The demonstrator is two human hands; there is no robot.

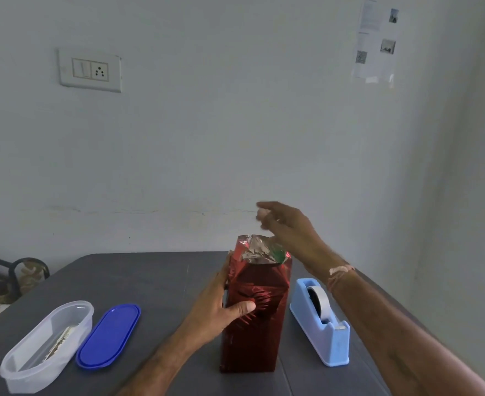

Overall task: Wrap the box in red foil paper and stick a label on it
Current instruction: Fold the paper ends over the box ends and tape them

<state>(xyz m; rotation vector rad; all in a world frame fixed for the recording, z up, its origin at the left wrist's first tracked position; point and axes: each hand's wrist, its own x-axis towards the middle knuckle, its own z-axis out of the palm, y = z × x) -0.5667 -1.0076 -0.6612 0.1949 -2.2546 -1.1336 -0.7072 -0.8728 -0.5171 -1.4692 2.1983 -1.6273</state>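
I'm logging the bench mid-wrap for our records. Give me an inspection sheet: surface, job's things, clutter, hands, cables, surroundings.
Surface: dark grey table.
Job's things: red foil-wrapped box stands upright mid-table; its top foil end is open and crumpled, silver side showing. Light blue tape dispenser stands right of the box, apart from it.
Clutter: clear oval container at left, something pale inside; blue oval lid lies beside it.
Hands: left hand grips the box's left side, thumb on the front. Right hand is raised over the open top, blurred, grip unclear.
Cables: nothing seen.
Surroundings: wall socket plate, papers on the wall, chair far left.
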